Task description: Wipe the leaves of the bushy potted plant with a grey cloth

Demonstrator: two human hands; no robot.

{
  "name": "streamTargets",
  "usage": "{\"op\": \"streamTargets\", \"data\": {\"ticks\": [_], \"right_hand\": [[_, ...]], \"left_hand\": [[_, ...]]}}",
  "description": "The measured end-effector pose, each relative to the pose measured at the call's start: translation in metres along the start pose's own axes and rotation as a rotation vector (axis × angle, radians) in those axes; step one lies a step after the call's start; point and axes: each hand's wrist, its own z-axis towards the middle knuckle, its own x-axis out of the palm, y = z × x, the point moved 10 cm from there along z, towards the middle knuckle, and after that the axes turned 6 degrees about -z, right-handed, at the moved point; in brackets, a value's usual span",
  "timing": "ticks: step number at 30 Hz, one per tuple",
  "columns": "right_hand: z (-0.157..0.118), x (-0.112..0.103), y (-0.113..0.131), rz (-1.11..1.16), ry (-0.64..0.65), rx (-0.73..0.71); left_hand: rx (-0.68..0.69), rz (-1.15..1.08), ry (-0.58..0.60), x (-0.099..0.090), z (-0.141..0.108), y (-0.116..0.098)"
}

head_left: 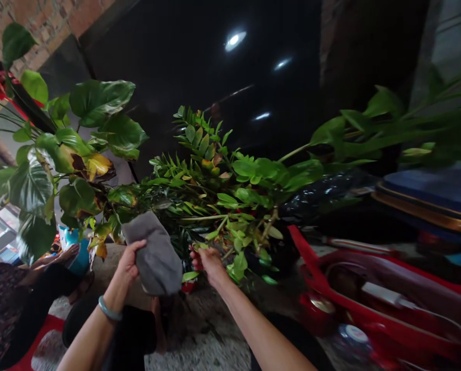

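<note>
A grey cloth (156, 255) hangs folded from my left hand (130, 262), whose thumb presses on its near face. Level with it on the right, my right hand (210, 262) has its fingers closed at a green leafy stem (203, 246) of the potted plant (249, 198). The fingertips hide part of what they pinch. Small glossy leaves surround that hand above and to the right. Some leaves of the plant are yellowed. The cloth and my right hand are apart, with a narrow gap between them.
A large-leaved plant (95, 149) with yellow and brown patches rises at the left. Below it a seated person (17, 304) is partly visible. On the right stand a red plastic basket (354, 304) holding a white device and a dark blue padded item (434, 190).
</note>
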Motion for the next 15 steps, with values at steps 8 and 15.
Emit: {"op": "streamTargets", "data": {"ticks": [8,15], "right_hand": [[-0.001,-0.005,0.000,0.011,0.018,0.006],[-0.006,-0.006,0.007,0.006,-0.009,0.006]], "left_hand": [[0.152,0.141,0.111,0.021,-0.034,-0.029],[0.357,0.059,0.087,0.061,0.001,-0.055]]}}
